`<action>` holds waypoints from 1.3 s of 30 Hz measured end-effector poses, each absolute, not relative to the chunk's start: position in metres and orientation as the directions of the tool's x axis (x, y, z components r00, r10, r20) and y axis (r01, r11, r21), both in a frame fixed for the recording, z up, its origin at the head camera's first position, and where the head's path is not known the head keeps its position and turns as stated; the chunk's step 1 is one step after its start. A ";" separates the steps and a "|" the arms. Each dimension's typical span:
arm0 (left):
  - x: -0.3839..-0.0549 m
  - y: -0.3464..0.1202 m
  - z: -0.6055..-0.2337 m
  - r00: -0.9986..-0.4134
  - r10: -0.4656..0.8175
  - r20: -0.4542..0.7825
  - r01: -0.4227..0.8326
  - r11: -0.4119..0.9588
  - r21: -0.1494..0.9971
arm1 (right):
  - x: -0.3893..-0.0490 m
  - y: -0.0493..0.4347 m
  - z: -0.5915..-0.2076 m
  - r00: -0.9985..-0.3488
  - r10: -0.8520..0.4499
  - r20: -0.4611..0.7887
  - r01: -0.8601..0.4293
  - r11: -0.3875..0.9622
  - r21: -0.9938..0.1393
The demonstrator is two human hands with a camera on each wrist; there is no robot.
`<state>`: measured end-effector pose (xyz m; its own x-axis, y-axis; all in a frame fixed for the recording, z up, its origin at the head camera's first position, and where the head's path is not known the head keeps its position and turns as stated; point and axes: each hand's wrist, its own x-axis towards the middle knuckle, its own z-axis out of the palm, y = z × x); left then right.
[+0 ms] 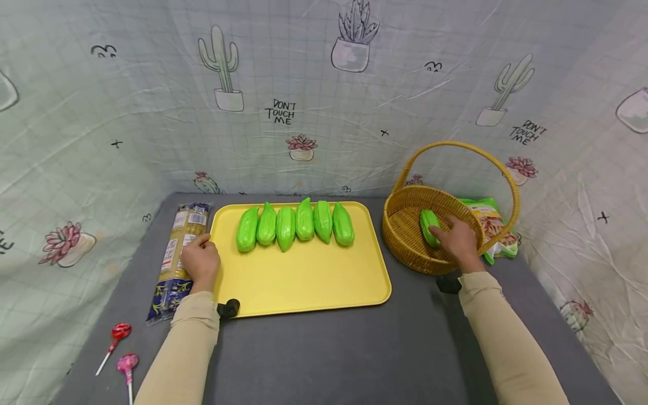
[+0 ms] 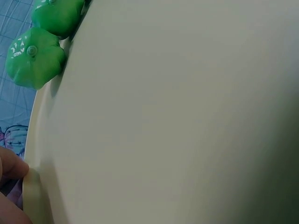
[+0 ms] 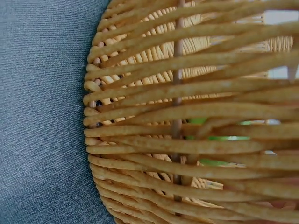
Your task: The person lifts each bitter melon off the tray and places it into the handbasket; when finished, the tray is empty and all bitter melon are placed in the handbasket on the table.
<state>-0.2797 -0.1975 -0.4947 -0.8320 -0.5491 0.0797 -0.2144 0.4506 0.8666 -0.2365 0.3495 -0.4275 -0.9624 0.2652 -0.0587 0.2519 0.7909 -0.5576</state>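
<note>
Wicker basket (image 1: pixel 405 236) – right hand (image 1: pixel 458 239) grips green gourd (image 1: pixel 429 225); left hand (image 1: pixel 199 261) curled on tray (image 1: pixel 304 281) edge

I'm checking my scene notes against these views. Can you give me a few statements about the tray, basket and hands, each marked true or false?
1. Six green gourds lie in a row on the yellow tray. True.
2. The right hand rests on the tray. False: it reaches into the wicker basket, on a green gourd there.
3. The left hand is at the tray's left edge. True.
4. Two lollipops lie inside the basket. False: they lie on the grey table, front left.
</note>
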 end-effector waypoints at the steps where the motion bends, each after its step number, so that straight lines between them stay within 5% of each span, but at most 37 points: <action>1: -0.280 -0.198 -0.494 -0.831 -0.550 0.081 -0.214 0.452 0.866 | -0.236 0.349 -0.427 -0.964 0.261 -0.050 0.243 0.792 -0.561; 14: -0.281 -0.199 -0.498 -0.833 -0.552 0.049 -0.235 0.431 0.871 | -0.236 0.326 -0.422 -0.954 0.256 0.156 0.112 0.787 -0.607; 39: -0.283 -0.200 -0.501 -0.831 -0.550 0.089 -0.203 0.447 0.871 | -0.242 0.291 -0.421 -0.944 0.200 0.262 -0.032 0.735 -0.678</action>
<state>-0.2830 -0.1995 -0.5006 -0.8306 -0.5498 0.0886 -0.2030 0.4471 0.8712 -0.2421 0.2913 -0.4213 -0.9440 0.2004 0.2622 -0.0322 0.7348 -0.6775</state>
